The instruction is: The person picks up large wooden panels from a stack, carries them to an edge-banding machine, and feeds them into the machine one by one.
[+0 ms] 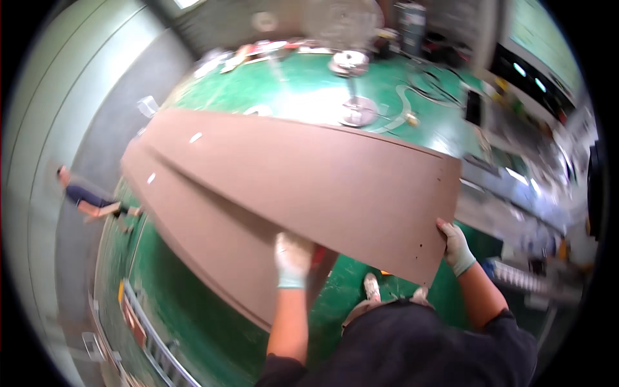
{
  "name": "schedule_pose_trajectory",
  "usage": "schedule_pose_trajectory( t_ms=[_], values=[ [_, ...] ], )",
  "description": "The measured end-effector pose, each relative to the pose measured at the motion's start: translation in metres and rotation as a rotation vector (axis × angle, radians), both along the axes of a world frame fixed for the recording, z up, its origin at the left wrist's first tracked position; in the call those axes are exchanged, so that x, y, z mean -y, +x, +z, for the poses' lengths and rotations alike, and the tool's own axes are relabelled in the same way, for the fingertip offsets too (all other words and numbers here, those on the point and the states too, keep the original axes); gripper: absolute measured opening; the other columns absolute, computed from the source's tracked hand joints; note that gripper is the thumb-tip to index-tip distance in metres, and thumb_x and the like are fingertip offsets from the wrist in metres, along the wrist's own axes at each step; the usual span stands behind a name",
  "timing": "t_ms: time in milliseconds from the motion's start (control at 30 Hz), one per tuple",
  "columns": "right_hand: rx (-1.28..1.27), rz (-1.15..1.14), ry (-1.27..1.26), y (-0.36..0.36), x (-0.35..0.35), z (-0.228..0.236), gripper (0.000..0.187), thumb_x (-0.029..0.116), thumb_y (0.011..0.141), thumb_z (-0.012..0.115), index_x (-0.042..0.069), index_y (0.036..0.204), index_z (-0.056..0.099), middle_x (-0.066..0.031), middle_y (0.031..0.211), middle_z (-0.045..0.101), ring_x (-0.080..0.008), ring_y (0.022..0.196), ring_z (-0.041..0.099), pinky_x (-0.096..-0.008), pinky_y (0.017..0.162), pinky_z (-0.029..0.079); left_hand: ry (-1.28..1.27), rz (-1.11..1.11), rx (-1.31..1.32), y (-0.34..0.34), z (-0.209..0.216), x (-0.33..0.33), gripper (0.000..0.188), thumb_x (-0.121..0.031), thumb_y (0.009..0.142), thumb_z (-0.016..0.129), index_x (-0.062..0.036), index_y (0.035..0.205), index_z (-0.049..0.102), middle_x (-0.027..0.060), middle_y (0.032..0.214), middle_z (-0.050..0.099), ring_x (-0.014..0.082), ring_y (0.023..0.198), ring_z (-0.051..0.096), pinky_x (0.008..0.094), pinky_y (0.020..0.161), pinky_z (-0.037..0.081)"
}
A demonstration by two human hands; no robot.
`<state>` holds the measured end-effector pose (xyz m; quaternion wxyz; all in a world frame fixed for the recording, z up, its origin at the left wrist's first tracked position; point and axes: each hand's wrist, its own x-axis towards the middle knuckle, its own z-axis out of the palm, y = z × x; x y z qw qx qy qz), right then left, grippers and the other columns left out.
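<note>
The upper brown panel (pixel 309 180) was held at its near right-hand edge by the right-hand grip (pixel 456 248); the gloved thumb was laid against that edge, and most of the fingers were hidden behind it. From this grip the panel was stretched mainly toward ten o'clock, where its far end was placed.

The left-hand grip (pixel 294 258), also gloved, was set at the lower long edge of the same panel, which was spread around it from ten to three o'clock. Whether that grip was closed on the edge or only rested there could not be told, since the fingertips were not clearly shown.

The lower brown panel (pixel 213 251) was partly covered by the upper one and was seen mainly toward nine o'clock of the left-hand grip. A red item (pixel 318 256) was partly visible just beside that grip, at three o'clock.

Green floor (pixel 167 284) was seen beneath. Toward nine o'clock in the view, a light board was carried by a blurred co-worker (pixel 87 195); a metal railing (pixel 149 326) was seen toward eight.
</note>
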<state>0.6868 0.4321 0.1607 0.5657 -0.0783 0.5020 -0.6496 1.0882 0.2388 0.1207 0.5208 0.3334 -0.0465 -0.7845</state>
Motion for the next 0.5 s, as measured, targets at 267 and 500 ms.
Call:
schedule_pose_trajectory(
  t_ms=[267,500],
  values=[
    [-0.287,-0.334,0.375,-0.087,-0.195,-0.004,0.045,0.031,0.097,0.072,-0.004,0.125,0.067,-0.0083,0.109,0.072,-0.0180,0.097,0.068,-0.0335,0.088,0.053,0.293,-0.238,-0.020,-0.049,0.045,-0.048,0.056,-0.047,0.104,0.047,-0.0096,0.145,0.053,0.0117,0.153,0.052,0.0341,0.141,0.049,0.0545,0.115,0.042],
    [-0.407,-0.418,0.524,-0.156,-0.331,-0.015,0.042,0.034,0.100,0.067,-0.004,0.116,0.070,-0.0063,0.104,0.071,-0.0153,0.092,0.062,-0.0309,0.086,0.048,0.398,-0.372,0.099,-0.140,0.032,-0.143,0.058,-0.047,0.111,0.024,-0.0119,0.152,0.047,0.0109,0.158,0.046,0.0339,0.146,0.042,0.0547,0.121,0.032]
  ],
)
